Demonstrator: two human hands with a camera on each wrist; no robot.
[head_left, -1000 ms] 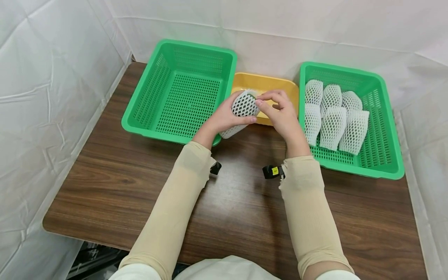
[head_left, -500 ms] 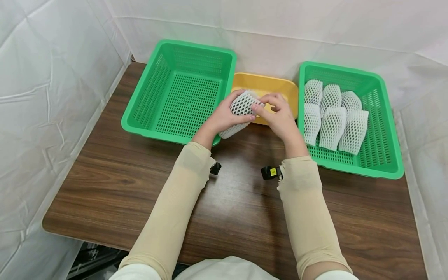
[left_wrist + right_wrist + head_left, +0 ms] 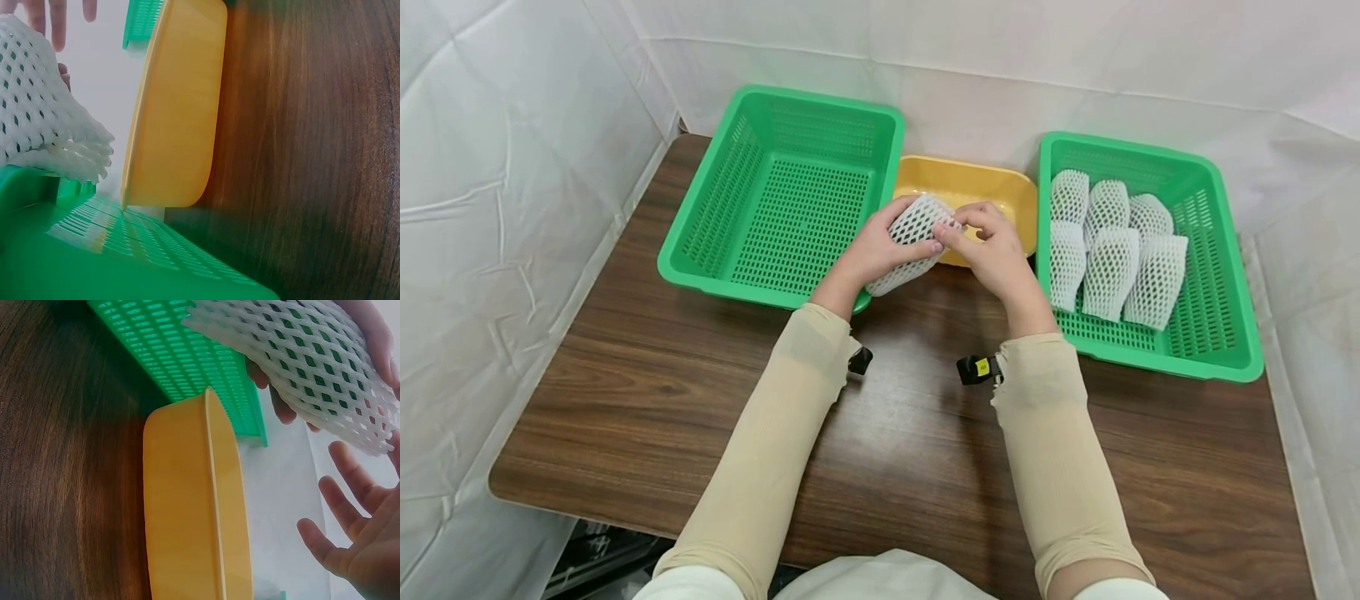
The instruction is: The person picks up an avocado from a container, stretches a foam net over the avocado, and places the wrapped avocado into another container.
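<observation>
My left hand (image 3: 880, 248) grips a white foam net sleeve (image 3: 917, 225), thumb across its near side. Something dark green shows through the mesh holes in the right wrist view, where the sleeve (image 3: 312, 362) fills the top. The right hand (image 3: 1000, 250) pinches the sleeve's upper right end between thumb and forefinger. Its other fingers (image 3: 344, 512) spread apart in the right wrist view. The sleeve's lower end hangs loose and frayed beside the left basket in the left wrist view. Both hands are raised near the front of a yellow tray (image 3: 970, 173).
A green basket (image 3: 805, 296) without contents stands at the left. Another green basket (image 3: 1210, 333) at the right holds several items in white foam nets (image 3: 1111, 271). The yellow tray sits between them on the brown wooden table (image 3: 910, 433). White sheeting (image 3: 962, 75) hangs behind.
The right thumb and fingers have moved slightly left, and the sleeve's upper end is drawn up over the green part visible one second ago. The left hand keeps its grip.
</observation>
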